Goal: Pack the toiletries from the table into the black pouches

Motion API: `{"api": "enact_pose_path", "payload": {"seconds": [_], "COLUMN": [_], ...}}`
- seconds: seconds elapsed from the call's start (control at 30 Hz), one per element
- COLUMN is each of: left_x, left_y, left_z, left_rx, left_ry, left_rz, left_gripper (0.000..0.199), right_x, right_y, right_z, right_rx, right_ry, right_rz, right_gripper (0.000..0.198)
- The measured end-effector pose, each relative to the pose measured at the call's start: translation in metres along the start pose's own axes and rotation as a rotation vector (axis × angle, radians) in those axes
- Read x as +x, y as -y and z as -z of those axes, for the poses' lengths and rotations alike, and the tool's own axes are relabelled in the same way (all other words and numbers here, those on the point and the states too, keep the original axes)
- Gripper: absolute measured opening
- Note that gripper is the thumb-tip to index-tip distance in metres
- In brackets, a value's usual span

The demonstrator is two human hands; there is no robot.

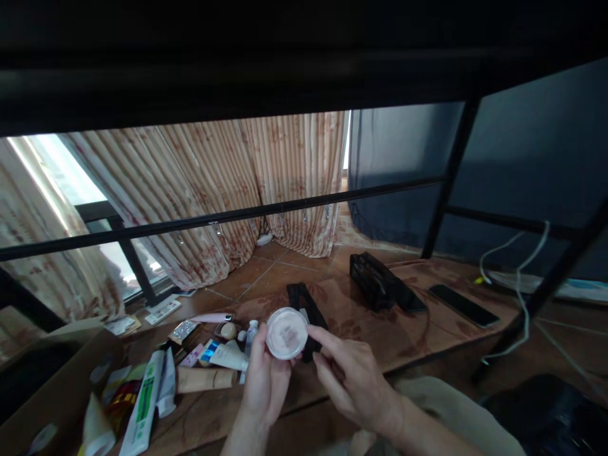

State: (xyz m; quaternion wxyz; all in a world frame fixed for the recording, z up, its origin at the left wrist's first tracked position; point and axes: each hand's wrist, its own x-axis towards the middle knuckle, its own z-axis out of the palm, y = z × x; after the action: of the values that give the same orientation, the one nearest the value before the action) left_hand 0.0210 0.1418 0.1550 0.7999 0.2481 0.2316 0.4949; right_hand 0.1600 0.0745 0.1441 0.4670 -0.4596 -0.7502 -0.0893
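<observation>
My left hand (268,383) is closed around a round, shallow white jar (287,333), its pale pinkish top tilted toward me; whether that is a clear lid or open contents, I cannot tell. From the right, my right hand (354,373) reaches in with its index fingertip at the jar's rim, thumb apart and nothing visible between them. Behind the jar lies a black strap-like item (304,297), partly hidden. Left of my hands are a beige tube (206,379), a white and blue tube (225,354) and a green and white tube (144,405).
A black pouch (373,282) and a dark phone-like slab (463,305) rest on the brown cloth (332,285). A cardboard box (52,392) stands at left. Black metal bars (285,206) cross ahead, before patterned curtains (204,190). White cable (525,304) hangs at right.
</observation>
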Motion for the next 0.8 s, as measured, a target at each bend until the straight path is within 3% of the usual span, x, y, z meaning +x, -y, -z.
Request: {"api": "enact_pose_path", "payload": {"seconds": [0.07, 0.2, 0.33, 0.47, 0.6, 0.67, 0.73, 0.8], "left_x": [-0.014, -0.041, -0.063, -0.076, -0.078, -0.074, -0.068, -0.061], "left_y": [-0.008, -0.022, -0.035, -0.043, -0.046, -0.046, -0.044, -0.041], "left_z": [-0.001, -0.005, -0.008, -0.006, -0.002, 0.000, 0.002, 0.004], "left_rx": [0.019, 0.041, 0.107, 0.151, 0.166, 0.167, 0.163, 0.152], "left_ry": [0.011, 0.060, 0.083, 0.067, 0.030, 0.037, 0.008, -0.042], "left_rz": [-0.012, -0.045, -0.040, -0.049, -0.084, -0.097, -0.106, -0.095], "left_gripper": [0.038, 0.035, 0.041, 0.044, 0.041, 0.041, 0.041, 0.039], "right_x": [-0.004, -0.013, -0.016, -0.011, -0.005, -0.004, -0.004, -0.004], "right_y": [0.016, 0.050, 0.083, 0.103, 0.103, 0.097, 0.090, 0.081], "right_z": [0.001, -0.003, -0.005, -0.001, -0.004, -0.009, -0.014, -0.018], "right_rx": [-0.009, -0.044, -0.011, -0.029, -0.016, -0.042, -0.042, -0.002], "right_ry": [-0.055, 0.081, -0.101, 0.046, -0.094, -0.037, 0.103, 0.098], "right_rz": [-0.002, 0.007, -0.038, -0.047, -0.022, -0.026, -0.026, -0.001], "right_gripper": [0.052, 0.054, 0.054, 0.054, 0.058, 0.057, 0.057, 0.057]}}
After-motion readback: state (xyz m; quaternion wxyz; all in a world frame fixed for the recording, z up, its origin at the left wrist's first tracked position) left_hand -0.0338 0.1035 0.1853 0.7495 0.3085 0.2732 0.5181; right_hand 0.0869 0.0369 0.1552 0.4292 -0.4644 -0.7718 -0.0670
